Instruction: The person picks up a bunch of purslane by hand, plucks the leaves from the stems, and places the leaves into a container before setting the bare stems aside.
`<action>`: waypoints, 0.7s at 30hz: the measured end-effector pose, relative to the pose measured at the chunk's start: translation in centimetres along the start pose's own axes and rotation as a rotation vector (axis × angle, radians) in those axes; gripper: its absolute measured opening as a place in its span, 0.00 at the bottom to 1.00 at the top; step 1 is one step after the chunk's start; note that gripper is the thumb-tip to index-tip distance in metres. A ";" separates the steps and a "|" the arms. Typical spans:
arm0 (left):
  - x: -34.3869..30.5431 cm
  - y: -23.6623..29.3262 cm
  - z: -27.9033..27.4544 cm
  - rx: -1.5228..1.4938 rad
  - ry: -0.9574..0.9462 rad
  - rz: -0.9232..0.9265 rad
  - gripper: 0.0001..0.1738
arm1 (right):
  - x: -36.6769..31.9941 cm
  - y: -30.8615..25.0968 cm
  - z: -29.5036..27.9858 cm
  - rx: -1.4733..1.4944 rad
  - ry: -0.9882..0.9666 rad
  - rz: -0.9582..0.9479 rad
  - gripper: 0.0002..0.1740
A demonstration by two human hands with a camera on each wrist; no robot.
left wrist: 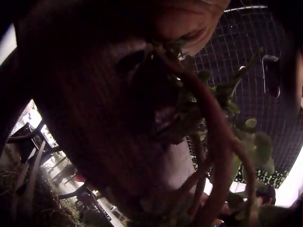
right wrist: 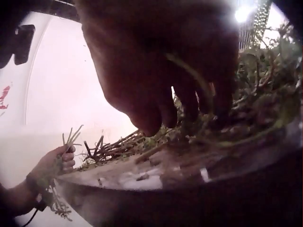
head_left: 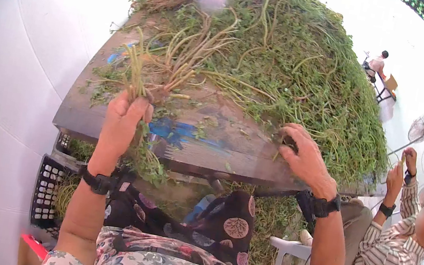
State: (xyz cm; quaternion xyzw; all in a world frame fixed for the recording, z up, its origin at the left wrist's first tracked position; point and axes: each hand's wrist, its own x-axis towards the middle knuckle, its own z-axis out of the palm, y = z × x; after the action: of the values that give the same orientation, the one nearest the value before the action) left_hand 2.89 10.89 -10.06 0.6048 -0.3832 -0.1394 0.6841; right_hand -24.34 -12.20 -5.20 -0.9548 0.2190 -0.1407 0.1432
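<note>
My left hand grips a bunch of leafy green stems over the table's near left edge. Cut stem ends point up and away from the fist, while the leafy tops hang below it. In the left wrist view a thick reddish stem runs close past the lens. At the front edge of the heap of greens, my right hand reaches down with bent fingers, thumb apart from them. The right wrist view shows its fingertips right at the loose stems, one thin stem crossing in front of the fingers.
The wooden table has blue paint marks and a pile of bare-ended stems at left. A black crate stands below left. More greens lie under the table. Another person sits at right near a white chair.
</note>
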 end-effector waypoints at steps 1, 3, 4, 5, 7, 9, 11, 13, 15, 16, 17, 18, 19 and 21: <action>0.0 0.1 0.0 0.002 -0.013 -0.006 0.11 | -0.6 0.3 -0.3 -0.002 0.048 0.046 0.21; 0.0 0.2 0.0 0.021 -0.022 0.009 0.11 | -1.7 0.9 -0.7 -0.069 0.114 0.082 0.22; 0.0 0.3 0.0 0.034 -0.024 0.018 0.11 | -2.1 1.1 -0.8 -0.100 0.146 0.097 0.22; 0.0 0.4 0.0 0.045 -0.021 0.009 0.11 | -2.3 1.0 -0.9 -0.117 0.157 0.113 0.23; -0.1 0.6 0.0 0.069 -0.012 -0.008 0.11 | -2.4 0.5 -1.1 -0.169 0.134 0.133 0.23; 0.0 0.0 -0.3 0.057 -0.021 -0.016 0.10 | -2.0 0.0 -1.0 -0.173 0.096 0.168 0.24; 0.2 -0.1 -0.3 0.038 -0.021 -0.011 0.11 | -0.6 -0.3 -1.1 -0.132 0.048 0.212 0.25; 0.1 0.0 -0.2 0.015 -0.006 -0.008 0.12 | 0.9 -0.7 -1.1 -0.140 0.001 0.117 0.25; 0.0 0.2 -0.1 0.008 -0.008 -0.006 0.11 | 2.6 -0.9 -0.8 -0.150 -0.073 0.034 0.26; 0.0 0.3 -0.1 0.005 -0.010 -0.005 0.11 | 3.6 -0.7 -0.4 -0.159 -0.119 0.000 0.25; -0.1 0.4 -0.1 -0.003 -0.013 -0.010 0.11 | 4.4 -0.3 0.0 -0.170 -0.164 -0.033 0.25; -0.1 0.6 -0.1 -0.012 -0.015 -0.015 0.11 | 5.1 0.6 0.4 -0.197 -0.158 -0.028 0.25; -0.1 0.6 -0.1 -0.022 -0.016 -0.020 0.11 | 5.7 1.5 0.9 -0.225 -0.152 -0.024 0.26; -0.1 0.2 -0.1 -0.029 -0.007 -0.017 0.11 | 6.4 1.9 0.6 -0.233 -0.184 -0.006 0.25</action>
State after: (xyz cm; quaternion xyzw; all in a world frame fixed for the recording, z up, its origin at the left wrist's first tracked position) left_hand 2.78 11.08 -9.90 0.5975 -0.3785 -0.1530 0.6902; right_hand -19.31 -16.66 -5.03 -0.9745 0.2168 -0.0269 0.0505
